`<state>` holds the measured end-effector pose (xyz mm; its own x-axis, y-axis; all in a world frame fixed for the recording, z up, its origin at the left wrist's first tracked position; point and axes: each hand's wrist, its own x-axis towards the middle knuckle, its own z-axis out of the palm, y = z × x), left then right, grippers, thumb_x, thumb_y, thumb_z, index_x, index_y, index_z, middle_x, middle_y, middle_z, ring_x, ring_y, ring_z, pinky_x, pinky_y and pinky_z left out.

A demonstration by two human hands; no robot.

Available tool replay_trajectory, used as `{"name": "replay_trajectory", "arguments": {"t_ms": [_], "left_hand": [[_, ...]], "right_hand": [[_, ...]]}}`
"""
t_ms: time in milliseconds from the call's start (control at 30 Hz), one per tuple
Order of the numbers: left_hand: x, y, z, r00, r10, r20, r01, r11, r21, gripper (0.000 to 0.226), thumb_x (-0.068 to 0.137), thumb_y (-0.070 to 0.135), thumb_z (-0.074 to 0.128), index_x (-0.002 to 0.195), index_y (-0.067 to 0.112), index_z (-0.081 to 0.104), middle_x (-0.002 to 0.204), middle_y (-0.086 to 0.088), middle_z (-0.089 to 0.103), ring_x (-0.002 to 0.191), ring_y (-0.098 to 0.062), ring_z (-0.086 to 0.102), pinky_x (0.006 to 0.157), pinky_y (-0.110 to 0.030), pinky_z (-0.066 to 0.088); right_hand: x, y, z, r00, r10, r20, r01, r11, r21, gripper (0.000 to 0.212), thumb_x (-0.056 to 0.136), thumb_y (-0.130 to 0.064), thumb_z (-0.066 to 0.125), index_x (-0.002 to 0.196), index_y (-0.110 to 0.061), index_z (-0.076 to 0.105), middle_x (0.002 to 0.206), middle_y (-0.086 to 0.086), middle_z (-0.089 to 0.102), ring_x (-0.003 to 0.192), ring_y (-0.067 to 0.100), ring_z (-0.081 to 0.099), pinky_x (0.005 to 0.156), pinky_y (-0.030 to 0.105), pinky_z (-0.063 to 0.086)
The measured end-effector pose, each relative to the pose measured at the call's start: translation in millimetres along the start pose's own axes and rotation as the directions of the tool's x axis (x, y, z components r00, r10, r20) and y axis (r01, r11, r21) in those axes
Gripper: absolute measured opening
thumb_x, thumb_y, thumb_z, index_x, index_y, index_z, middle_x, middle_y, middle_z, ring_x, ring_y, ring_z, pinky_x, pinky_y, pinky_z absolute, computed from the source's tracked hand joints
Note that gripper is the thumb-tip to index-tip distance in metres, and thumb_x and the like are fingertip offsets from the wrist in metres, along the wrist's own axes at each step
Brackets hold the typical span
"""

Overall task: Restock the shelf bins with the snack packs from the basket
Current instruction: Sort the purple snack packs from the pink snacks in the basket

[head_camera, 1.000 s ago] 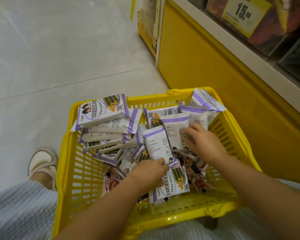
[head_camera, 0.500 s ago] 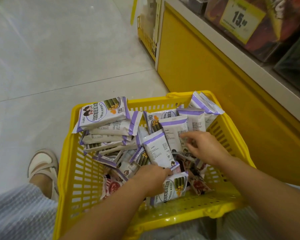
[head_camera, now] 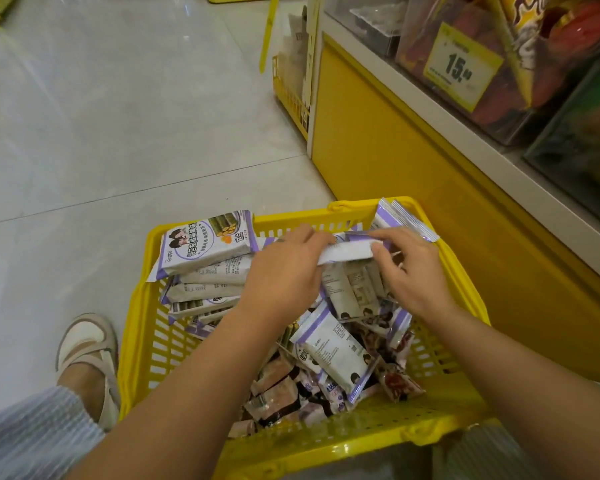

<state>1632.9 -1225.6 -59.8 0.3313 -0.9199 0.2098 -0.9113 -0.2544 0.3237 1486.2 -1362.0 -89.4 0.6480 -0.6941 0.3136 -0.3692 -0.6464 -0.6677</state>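
I am bringing both hands up off the heap in the basket point(head_camera: 136, 341), my left hand point(head_camera: 284, 271) and right hand point(head_camera: 413, 271) now pinching a few snack packs point(head_camera: 347, 250) between them (the rest are lying just under my grip), readying a lift to the shelf bins point(head_camera: 520, 98).

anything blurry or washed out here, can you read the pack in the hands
Head view: the white pack held by the left hand and right hand is smeared, print unreadable; the stack's top pack is sharp; floor tiles show soft sheen, no hard glare; the price tag is legible.
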Motion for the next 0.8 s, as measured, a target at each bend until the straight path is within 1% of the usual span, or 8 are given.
{"name": "replay_trajectory", "arguments": {"t_ms": [100,167,233,300,367,467,667,800], "left_hand": [[4,0,1,0.976,0.092,-0.196,-0.08,0.994,0.073,0.047,0.077,0.003,0.071,0.122,0.015,0.062,0.113,-0.008,0.062,0.093,-0.033,0.061,0.07,-0.038,0.048],[8,-5,8,0.96,0.126,-0.252,-0.087,0.983,0.159,0.052,0.071,0.004,0.077,0.12,0.015,0.063,0.111,-0.008,0.064,0.095,-0.032,0.062,0.077,-0.039,0.047],[13,-12,18,0.976,0.126,-0.176,-0.071,0.954,0.291,0.057,0.079,0.012,0.073,0.132,0.02,0.053,0.125,-0.006,0.059,0.108,-0.03,0.058,0.088,-0.042,0.043],[16,-19,30,0.996,0.088,-0.017,-0.075,0.919,0.386,0.06,0.089,0.02,0.061,0.143,0.025,0.035,0.142,-0.006,0.044,0.126,-0.03,0.044,0.105,-0.048,0.028],[16,-25,39,0.993,0.047,0.106,-0.087,0.908,0.41,0.064,0.091,0.02,0.058,0.147,0.025,0.027,0.15,-0.01,0.033,0.136,-0.033,0.033,0.114,-0.056,0.008],[14,-22,47,0.981,0.055,0.184,-0.131,0.892,0.433,0.06,0.092,0.016,0.056,0.145,0.023,0.03,0.148,-0.013,0.036,0.139,-0.035,0.029,0.113,-0.059,-0.009],[13,-11,50,0.973,0.008,0.23,-0.129,0.845,0.518,0.056,0.096,0.024,0.046,0.148,0.017,0.025,0.147,-0.011,0.038,0.139,-0.035,0.029,0.104,-0.061,-0.022],[8,-9,41,0.977,0.074,0.2,-0.165,0.856,0.489,0.049,0.094,0.017,0.048,0.142,0.013,0.038,0.143,-0.012,0.043,0.136,-0.035,0.034,0.105,-0.059,-0.022]], "right_hand": [[13,-15,-2,0.999,0.011,-0.04,-0.006,0.995,0.103,0.019,0.092,-0.026,0.061,0.11,-0.02,0.065,0.094,-0.014,0.059,0.078,-0.006,0.052,0.066,0.005,0.037],[21,-20,-3,0.998,0.022,-0.062,-0.013,0.99,0.139,0.019,0.088,-0.024,0.068,0.106,-0.021,0.066,0.094,-0.013,0.058,0.08,0.0,0.054,0.067,0.006,0.041],[27,-18,-1,0.996,0.02,-0.091,-0.009,0.993,0.118,0.019,0.084,-0.02,0.071,0.103,-0.019,0.067,0.098,-0.005,0.058,0.082,0.004,0.055,0.069,0.009,0.045],[29,-9,0,0.997,0.051,-0.065,-0.049,0.998,0.031,0.019,0.084,-0.018,0.071,0.103,-0.017,0.069,0.101,-0.003,0.056,0.084,0.007,0.054,0.074,0.013,0.045],[28,4,1,0.996,0.089,-0.017,-0.091,0.977,-0.191,0.02,0.085,-0.023,0.069,0.105,-0.02,0.068,0.105,-0.003,0.057,0.097,0.015,0.051,0.083,0.026,0.041],[24,17,2,1.0,-0.013,0.025,0.024,0.869,-0.494,0.023,0.085,-0.034,0.068,0.106,-0.027,0.068,0.109,-0.005,0.063,0.109,0.024,0.044,0.084,0.034,0.028],[15,13,7,0.982,-0.126,0.139,0.179,0.847,-0.5,0.038,0.08,-0.031,0.074,0.115,-0.021,0.067,0.12,0.002,0.061,0.117,0.029,0.048,0.097,0.045,0.035],[3,12,6,0.96,-0.227,0.162,0.278,0.825,-0.493,0.037,0.077,-0.023,0.078,0.112,-0.019,0.068,0.123,0.006,0.06,0.117,0.031,0.05,0.095,0.045,0.038]]}}
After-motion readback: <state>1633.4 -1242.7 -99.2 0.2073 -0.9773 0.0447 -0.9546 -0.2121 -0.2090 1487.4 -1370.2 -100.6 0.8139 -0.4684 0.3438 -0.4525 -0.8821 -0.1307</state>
